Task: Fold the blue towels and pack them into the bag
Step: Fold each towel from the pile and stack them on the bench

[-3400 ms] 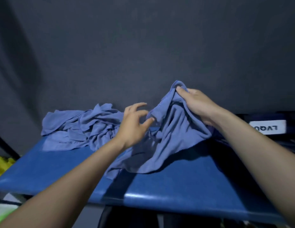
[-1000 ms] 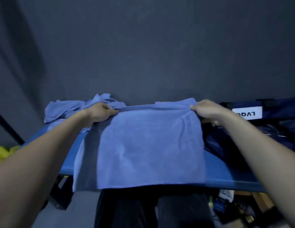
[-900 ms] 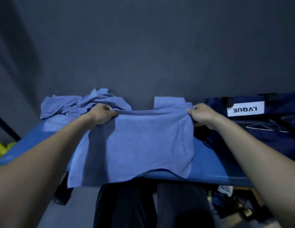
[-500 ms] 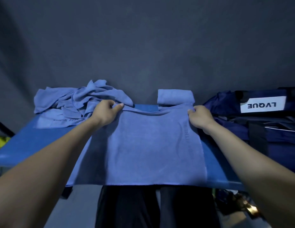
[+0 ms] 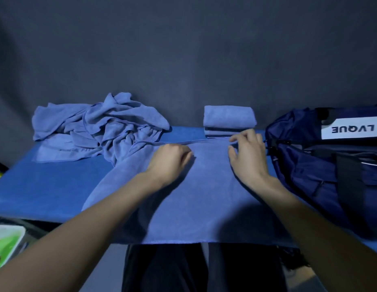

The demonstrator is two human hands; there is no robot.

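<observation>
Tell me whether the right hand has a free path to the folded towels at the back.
Probably yes: the right hand lies on the spread towel just before the folded towels, with nothing between them.

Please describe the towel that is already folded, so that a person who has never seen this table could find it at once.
Look at the blue table and follow its far edge, against the dark wall. Between the crumpled towel pile on the left and the navy bag on the right sits the folded towel. It alone is a neat compact block; the spread towel lies flat before it.
</observation>
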